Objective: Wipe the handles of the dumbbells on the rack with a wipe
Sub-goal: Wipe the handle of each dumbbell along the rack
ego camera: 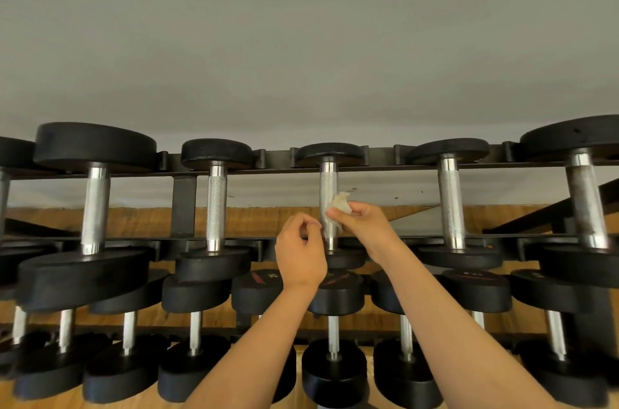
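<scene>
A black rack point(183, 204) carries two tiers of black dumbbells with knurled chrome handles. My right hand point(363, 227) pinches a crumpled white wipe point(341, 202) against the handle of the middle top-tier dumbbell point(328, 186), at the handle's right side. My left hand point(301, 249) hovers just left of the same handle, near its lower end, with fingers curled and thumb meeting fingertips; whether it touches the handle or holds a bit of wipe is unclear. Both forearms rise from the bottom of the view.
Neighbouring top-tier handles stand left point(216, 207) and right point(451, 204) of the middle one, with larger dumbbells at far left point(95, 207) and far right point(586, 204). The lower tier point(333, 335) lies under my arms. Behind are a grey wall and wooden flooring.
</scene>
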The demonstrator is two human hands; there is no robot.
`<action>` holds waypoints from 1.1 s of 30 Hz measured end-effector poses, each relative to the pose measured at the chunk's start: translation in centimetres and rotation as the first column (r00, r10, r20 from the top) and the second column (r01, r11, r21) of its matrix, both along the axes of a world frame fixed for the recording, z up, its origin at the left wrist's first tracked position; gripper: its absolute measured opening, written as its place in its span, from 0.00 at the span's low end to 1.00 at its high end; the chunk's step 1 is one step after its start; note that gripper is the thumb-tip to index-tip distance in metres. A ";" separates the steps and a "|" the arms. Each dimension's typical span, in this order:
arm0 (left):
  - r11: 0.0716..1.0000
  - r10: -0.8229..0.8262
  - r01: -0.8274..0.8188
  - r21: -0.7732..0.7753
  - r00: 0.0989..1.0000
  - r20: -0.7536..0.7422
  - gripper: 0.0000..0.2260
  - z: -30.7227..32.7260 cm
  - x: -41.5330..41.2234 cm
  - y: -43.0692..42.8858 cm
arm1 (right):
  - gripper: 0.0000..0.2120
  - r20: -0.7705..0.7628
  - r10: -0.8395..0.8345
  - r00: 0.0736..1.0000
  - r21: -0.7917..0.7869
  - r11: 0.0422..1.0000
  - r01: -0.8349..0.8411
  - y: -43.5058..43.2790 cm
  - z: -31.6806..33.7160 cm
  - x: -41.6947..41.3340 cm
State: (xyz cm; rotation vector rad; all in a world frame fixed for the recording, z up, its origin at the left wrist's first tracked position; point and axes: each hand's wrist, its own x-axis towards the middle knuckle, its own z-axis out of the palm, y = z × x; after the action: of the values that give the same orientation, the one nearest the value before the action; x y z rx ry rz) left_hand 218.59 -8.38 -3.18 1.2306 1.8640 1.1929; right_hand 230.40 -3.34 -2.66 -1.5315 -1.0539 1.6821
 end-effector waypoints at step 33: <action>1.000 -0.007 0.007 0.018 1.000 -0.011 0.10 0.0 -0.1 0.0 | 0.11 0.334 0.157 0.930 0.127 0.970 -0.209 -2.4 -0.1 0.9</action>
State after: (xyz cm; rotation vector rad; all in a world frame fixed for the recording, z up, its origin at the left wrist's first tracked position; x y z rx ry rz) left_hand 218.53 -8.35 -3.17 1.2545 1.8587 1.2042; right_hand 231.35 -5.69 -2.77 -1.6790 -1.5075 1.4504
